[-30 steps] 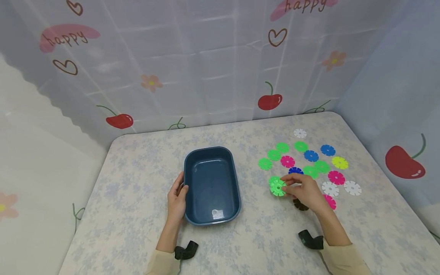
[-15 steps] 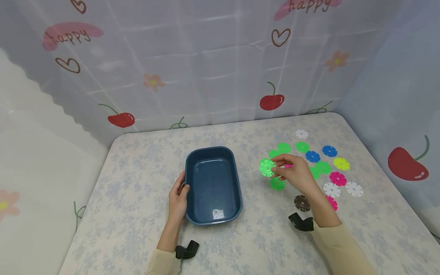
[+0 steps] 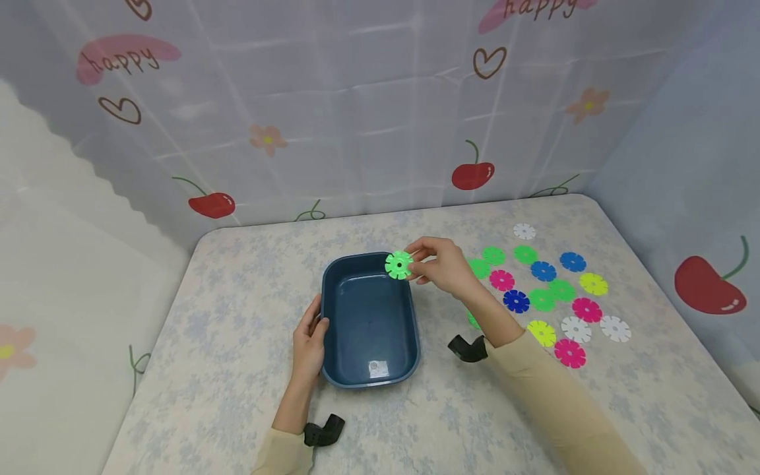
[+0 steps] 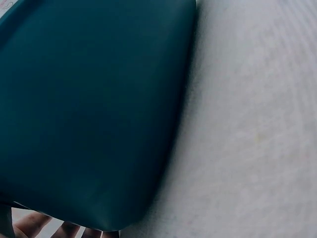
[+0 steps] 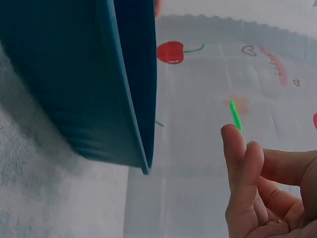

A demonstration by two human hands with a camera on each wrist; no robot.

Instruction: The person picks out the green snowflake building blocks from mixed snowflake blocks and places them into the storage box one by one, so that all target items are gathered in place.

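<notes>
In the head view, my left hand (image 3: pixel 307 349) grips the left wall of a dark blue plastic basin (image 3: pixel 369 320), thumb by the rim. Its fingertips (image 4: pixel 34 222) show at the bottom of the left wrist view, against the basin. My right hand (image 3: pixel 444 267) pinches a bright green snowflake building disc (image 3: pixel 391 266) between thumb and fingers. That disc is held up at the basin's far right corner and overlaps the rim as seen from above. From the right wrist, the green disc (image 5: pixel 236 116) appears edge-on, apart from the basin wall.
Several notched discs lie on the patterned tablecloth at the right, including a pink disc (image 3: pixel 570 354), a yellow disc (image 3: pixel 594 284) and a dark blue disc (image 3: pixel 516 301). My right sleeve (image 3: pixel 552 396) hides part of the table. A printed curtain (image 3: pixel 368 125) hangs behind.
My right hand has carried the green disc leftward from the scattered discs to the basin's far right corner. The brown disc is now hidden under the arm. My left hand keeps its hold.
</notes>
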